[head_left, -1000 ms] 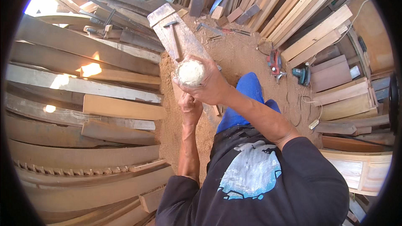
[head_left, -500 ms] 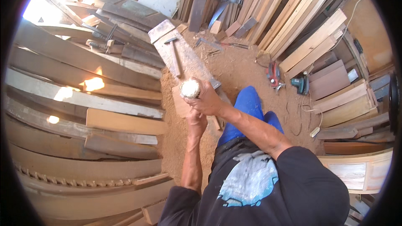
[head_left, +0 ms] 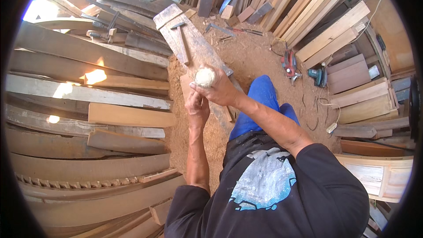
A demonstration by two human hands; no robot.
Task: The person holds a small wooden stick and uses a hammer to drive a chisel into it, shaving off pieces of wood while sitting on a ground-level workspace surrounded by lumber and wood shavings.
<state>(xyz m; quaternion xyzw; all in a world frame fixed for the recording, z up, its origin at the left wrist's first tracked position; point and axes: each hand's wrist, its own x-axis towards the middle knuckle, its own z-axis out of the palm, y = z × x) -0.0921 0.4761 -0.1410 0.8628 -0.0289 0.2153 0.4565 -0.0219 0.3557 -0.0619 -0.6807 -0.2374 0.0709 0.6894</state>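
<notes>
My right hand (head_left: 221,91) is wrapped round a thick piece with a pale, round, rough end (head_left: 205,77), which looks like wood and faces up. Just below and left of it, my left hand (head_left: 197,105) is closed, its fingertips near the right hand; what it grips is hidden. Beyond both hands stretches a worn, dusty board (head_left: 200,44), and on it lies a hammer (head_left: 181,44) with a wooden handle. A flat wooden piece (head_left: 187,89) shows beside the left hand.
Long planks (head_left: 128,113) are stacked along the left. More boards (head_left: 304,9) lean at the back right. A red power tool (head_left: 289,65) and a teal power tool (head_left: 316,76) sit on the sawdust-covered floor (head_left: 264,53), with cords nearby. A metal square (head_left: 220,29) lies beyond the board.
Both hands have shifted slightly up in the picture, and the round end is now out of the bright sunlight that lit it before. The hammer stays on the board.
</notes>
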